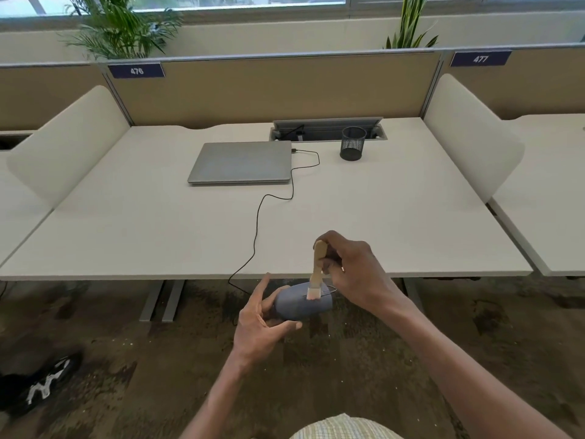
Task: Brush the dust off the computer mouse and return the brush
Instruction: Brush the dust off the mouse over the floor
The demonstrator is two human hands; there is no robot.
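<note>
A grey computer mouse [297, 305] is held in the air just in front of the desk's near edge, gripped from the left by my left hand [264, 324]. My right hand [351, 274] grips the wooden handle of a small brush [317, 264], held nearly upright. The brush's pale bristles touch the top of the mouse near its front end. The mouse's black cable [262, 217] runs up across the white desk [158, 236] to the closed grey laptop [242, 163].
A black mesh pen cup [352, 144] stands at the back right of the desk, beside an open cable hatch [326, 129]. White side dividers flank the desk. Below are metal desk legs [161, 299] and dark carpet, with a black-and-white shoe [41, 384] at lower left.
</note>
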